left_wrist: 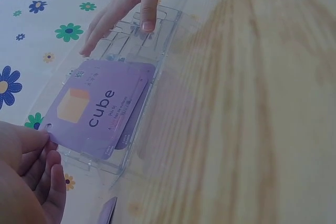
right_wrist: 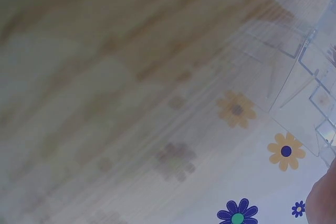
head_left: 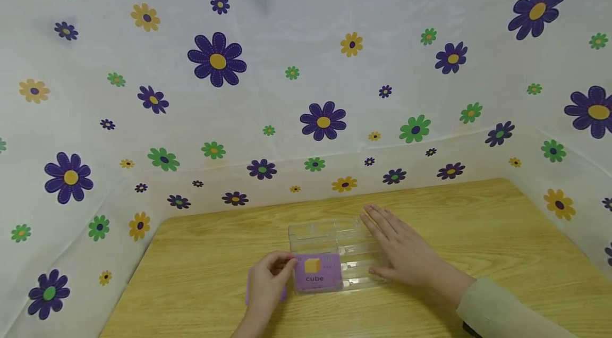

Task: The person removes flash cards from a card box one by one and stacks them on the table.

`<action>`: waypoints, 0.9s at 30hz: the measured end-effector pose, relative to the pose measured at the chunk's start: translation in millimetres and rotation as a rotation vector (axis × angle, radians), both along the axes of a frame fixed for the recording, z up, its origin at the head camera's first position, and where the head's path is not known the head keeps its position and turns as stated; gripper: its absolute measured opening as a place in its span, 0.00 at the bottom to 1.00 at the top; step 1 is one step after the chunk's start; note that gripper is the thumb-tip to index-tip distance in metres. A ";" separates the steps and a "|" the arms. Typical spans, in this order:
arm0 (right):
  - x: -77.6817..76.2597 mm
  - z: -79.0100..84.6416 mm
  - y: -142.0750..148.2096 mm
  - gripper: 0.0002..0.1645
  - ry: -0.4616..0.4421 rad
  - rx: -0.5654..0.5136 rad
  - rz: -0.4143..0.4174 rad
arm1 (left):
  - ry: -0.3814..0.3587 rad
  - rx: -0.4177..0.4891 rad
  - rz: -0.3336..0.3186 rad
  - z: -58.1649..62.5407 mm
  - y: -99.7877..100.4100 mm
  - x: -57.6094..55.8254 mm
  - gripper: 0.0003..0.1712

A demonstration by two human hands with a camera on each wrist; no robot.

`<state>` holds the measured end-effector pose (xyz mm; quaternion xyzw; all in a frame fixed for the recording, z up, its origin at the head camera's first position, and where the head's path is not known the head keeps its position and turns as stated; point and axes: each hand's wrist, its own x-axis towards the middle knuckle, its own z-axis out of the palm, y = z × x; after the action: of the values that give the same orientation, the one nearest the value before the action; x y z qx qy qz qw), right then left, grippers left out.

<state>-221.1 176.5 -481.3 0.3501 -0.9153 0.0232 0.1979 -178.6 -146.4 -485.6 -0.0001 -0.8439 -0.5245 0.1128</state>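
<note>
"What has the left hand got?"

"On my feed the left hand (head_left: 264,280) pinches the cube card (head_left: 321,270) between thumb and fingers, at its far left corner by a small hole."

"And the right?"

"I see the right hand (head_left: 406,250) with its fingers out straight and the thumb spread away, over the right part of the tray (head_left: 313,243). How hard it presses, I can't tell."

"Where's the card, and how does it look?"

"At the near left of the tray. It's purple, with rounded corners and a yellow-orange block pictured on it."

"Can you read it?"

"'cube', in dark lowercase, reaches me plainly. The smaller lines are too faint for me to trust."

"What's around it?"

"My left wrist view shows a lower card (left_wrist: 137,121) peeking out at its near side. The tray is clear plastic, with rows of slots to the right. More purple (head_left: 283,294) shows behind the left hand, on the wood-grain table (head_left: 191,274). On the far side I get a white sheet (head_left: 268,104) of purple, yellow and green flowers."
</note>
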 end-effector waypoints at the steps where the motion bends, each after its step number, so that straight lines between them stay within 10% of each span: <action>1: 0.2 0.1 0.1 0.69 -0.003 0.000 0.000 | -0.001 0.002 0.001 0.0 0.1 0.0 0.05; 27: 1.4 0.9 0.0 0.70 -0.009 0.022 -0.011 | 0.021 0.040 0.004 -2.9 0.4 -2.8 0.03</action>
<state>-219.7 176.5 -480.4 0.3471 -0.9182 0.0138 0.1902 -181.3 -146.1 -488.5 -0.0017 -0.8320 -0.5411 0.1226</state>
